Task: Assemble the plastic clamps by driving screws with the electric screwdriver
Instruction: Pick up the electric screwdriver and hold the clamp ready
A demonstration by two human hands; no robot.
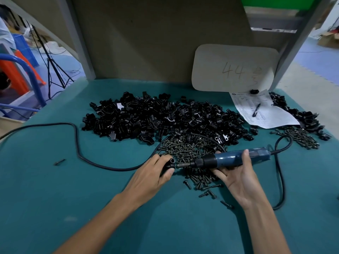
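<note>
- Forearms come in from bottom edge; left hand [156, 173] and right hand [236, 178] meet low over the desk [55, 198], approx. centre.
- Clamp [169, 163]: small black plastic pc in left hand, fingers curled round it, thumb underneath. Round bore shows at the end facing the driver. It sits at near edge of the screw pile [189, 147]; can't tell if it rests on the desk.
- Electric screwdriver [233, 158]: blue body, lying horiz. in right hand, fingers wrapped under, thumb on top. Bit tip is at or v. near the clamp; can't tell if a screw is on it.
- Handling, my guess: clamp is light, stiff, smooth plastic, so liable to twist under torque. Hold it by the flat sides, clear of the screw hole. Driver is heavier and rigid; grip mid-body, letting the cable [78, 143] trail.
- Step, prob.: screw being lined up or driven.
- Behind: big heap of clamp parts [165, 116]; 2nd screw pile [300, 138] far right, w/ more black parts by it.
- Also: paper sheet [264, 118] w/ pen [256, 110] on it, card marked "44" [233, 68] at the back, stray screw [59, 162] far left.
</note>
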